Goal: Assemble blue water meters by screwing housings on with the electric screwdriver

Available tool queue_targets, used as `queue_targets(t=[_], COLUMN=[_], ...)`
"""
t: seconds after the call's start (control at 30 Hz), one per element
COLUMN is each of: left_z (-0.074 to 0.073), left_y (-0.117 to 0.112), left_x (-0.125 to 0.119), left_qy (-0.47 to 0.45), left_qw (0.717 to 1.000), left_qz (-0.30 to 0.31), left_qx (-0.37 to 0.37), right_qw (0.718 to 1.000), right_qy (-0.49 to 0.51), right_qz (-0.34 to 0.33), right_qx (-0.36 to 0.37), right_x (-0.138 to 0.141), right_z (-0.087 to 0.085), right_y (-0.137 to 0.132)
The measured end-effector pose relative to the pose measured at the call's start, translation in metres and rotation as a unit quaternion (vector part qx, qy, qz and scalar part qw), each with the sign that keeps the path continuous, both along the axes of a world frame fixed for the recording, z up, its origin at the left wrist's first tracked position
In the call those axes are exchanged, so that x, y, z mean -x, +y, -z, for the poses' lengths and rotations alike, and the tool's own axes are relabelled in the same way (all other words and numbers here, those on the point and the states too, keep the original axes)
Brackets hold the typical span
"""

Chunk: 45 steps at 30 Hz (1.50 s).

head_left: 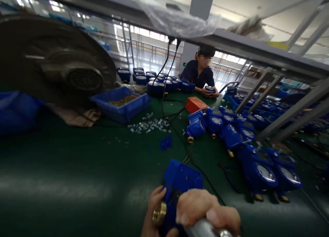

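A blue water meter (pixel 183 177) with a threaded brass end is at the bottom of the view, close to me. My left hand (pixel 152 209) is closed around its left side, fingers by the brass fitting. In my right hand (pixel 205 209) I grip a power screwdriver (pixel 202 229) with a silvery body. Its dark front end points at the meter; whether the tip touches a screw is hidden. Beyond the meter lie small blue pieces (pixel 166 142) and a scatter of small clear or silvery parts (pixel 149 125) on the green tabletop (pixel 77 168).
Several blue meters (pixel 259 168) stand to the right, near an orange box (pixel 195 104). A blue bin (pixel 125 108) holds small brass-coloured parts. A large dark fan (pixel 64 62) fills the upper left. Black cables cross the table. A co-worker (pixel 197 71) holds a meter opposite, under the overhead shelf.
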State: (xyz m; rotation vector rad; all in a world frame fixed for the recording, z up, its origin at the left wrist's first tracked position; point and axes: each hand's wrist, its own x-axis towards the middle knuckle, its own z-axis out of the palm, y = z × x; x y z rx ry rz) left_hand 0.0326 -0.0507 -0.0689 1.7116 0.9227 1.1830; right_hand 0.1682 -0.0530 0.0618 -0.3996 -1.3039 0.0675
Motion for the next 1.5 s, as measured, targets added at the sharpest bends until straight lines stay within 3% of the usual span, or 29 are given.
queue_targets(t=[0.1,0.3,0.6,0.93,1.23,1.37,1.5], left_z=[0.004,-0.006,-0.019,-0.019,-0.023,-0.028,-0.029], left_y=[-0.009,-0.008,-0.010,-0.012,-0.010,-0.008,-0.006], left_x=[-0.005,-0.011,-0.008,-0.007,-0.007,-0.008,-0.010], left_qy=[-0.003,-0.007,0.016,0.010,0.017,0.018,0.001], left_qw=[1.000,0.999,0.997,0.997,0.997,0.997,0.998], left_qz=[0.024,0.031,0.060,0.068,0.067,0.072,0.064], left_qx=[-0.014,-0.033,-0.045,-0.039,-0.022,-0.014,-0.015], right_qw=[0.999,0.998,0.995,0.992,0.992,0.989,0.986], right_qy=[0.039,-0.004,0.021,-0.032,-0.004,-0.046,-0.022], right_qz=[0.030,0.010,-0.006,0.002,0.002,0.004,0.040], right_qx=[0.000,0.054,0.101,0.120,0.124,0.142,0.162], right_x=[-0.002,-0.007,-0.006,-0.008,-0.014,-0.022,-0.029], right_z=[0.004,0.011,-0.008,-0.031,-0.026,-0.038,-0.048], right_y=[-0.006,-0.020,-0.030,-0.030,-0.039,-0.046,-0.058])
